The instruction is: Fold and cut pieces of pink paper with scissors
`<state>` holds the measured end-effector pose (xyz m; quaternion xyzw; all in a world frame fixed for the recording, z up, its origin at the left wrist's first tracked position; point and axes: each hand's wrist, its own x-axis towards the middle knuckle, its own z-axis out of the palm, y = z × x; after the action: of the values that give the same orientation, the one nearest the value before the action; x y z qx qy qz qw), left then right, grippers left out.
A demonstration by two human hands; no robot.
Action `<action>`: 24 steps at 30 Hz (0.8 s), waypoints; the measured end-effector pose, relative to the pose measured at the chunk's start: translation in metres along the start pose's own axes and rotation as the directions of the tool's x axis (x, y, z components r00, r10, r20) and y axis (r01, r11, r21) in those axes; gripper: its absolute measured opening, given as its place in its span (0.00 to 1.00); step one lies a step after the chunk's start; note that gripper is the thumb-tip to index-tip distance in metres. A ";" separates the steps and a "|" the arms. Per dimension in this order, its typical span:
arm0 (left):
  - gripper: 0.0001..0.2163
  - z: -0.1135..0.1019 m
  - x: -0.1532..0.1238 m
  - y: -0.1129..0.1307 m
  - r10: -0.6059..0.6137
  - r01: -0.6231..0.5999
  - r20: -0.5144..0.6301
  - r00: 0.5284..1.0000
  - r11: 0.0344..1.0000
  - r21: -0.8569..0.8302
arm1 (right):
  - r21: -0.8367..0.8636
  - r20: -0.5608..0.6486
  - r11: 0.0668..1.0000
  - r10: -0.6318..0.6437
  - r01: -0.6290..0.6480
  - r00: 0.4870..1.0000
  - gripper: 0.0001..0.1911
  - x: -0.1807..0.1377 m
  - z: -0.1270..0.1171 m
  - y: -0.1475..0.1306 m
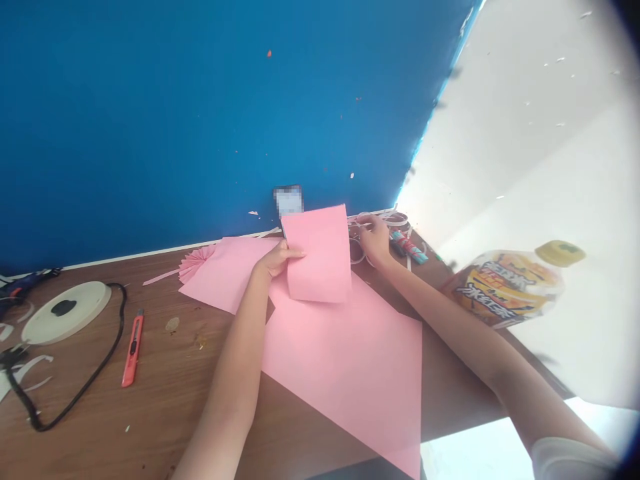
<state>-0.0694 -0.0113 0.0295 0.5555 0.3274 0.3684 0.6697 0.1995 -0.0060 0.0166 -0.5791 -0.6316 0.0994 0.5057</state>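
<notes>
My left hand [279, 259] grips a pink paper piece [319, 257] by its left edge, thumb on the front, and holds it upright. Beneath and in front of it spreads a large pink paper sheet [350, 373], its near corner hanging past the table's front edge. Another pink sheet [235, 267] lies to the left, with a pleated pink paper fan [195, 263] at its far corner. At the back right, my right hand [375, 239] has its fingers bent among pale strips [395, 219]; what they pinch is too small to make out. A pale loop [356, 251] shows beside its fingers.
A red box cutter [133, 350] lies on the brown table [170, 413], near a round cream lid [67, 312] and a black cord [85, 393]. A blue-and-red packet [410, 247] sits by my right wrist. Beyond that forearm is a yellow-capped bottle [505, 283]. A blue wall [200, 133] rises behind.
</notes>
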 end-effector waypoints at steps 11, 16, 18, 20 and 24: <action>0.27 -0.029 -0.013 0.007 -0.137 0.128 0.136 0.981 0.989 0.078 | -0.499 0.477 0.838 0.052 0.221 0.877 0.16 -0.026 0.002 -0.043; 0.26 -0.029 -0.013 0.005 -0.166 0.156 0.137 0.977 0.985 0.078 | -0.573 0.512 0.792 0.147 0.210 0.846 0.19 -0.024 -0.003 -0.049; 0.26 -0.029 -0.012 0.004 -0.197 0.185 0.172 0.965 0.979 0.082 | -0.579 0.521 0.788 0.159 0.210 0.839 0.19 -0.025 -0.004 -0.049; 0.25 -0.028 -0.012 0.003 -0.233 0.218 0.215 0.948 0.971 0.094 | -0.577 0.517 0.790 0.155 0.209 0.842 0.19 -0.026 -0.004 -0.049; 0.24 -0.028 -0.012 0.002 -0.252 0.239 0.244 0.936 0.967 0.085 | -0.569 0.465 0.793 0.090 0.219 0.881 0.17 -0.028 -0.002 -0.045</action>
<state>-0.0997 -0.0075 0.0271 0.5705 0.3159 0.1993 0.7315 0.1672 -0.0443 0.0350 -0.6457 -0.7526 0.0109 0.1287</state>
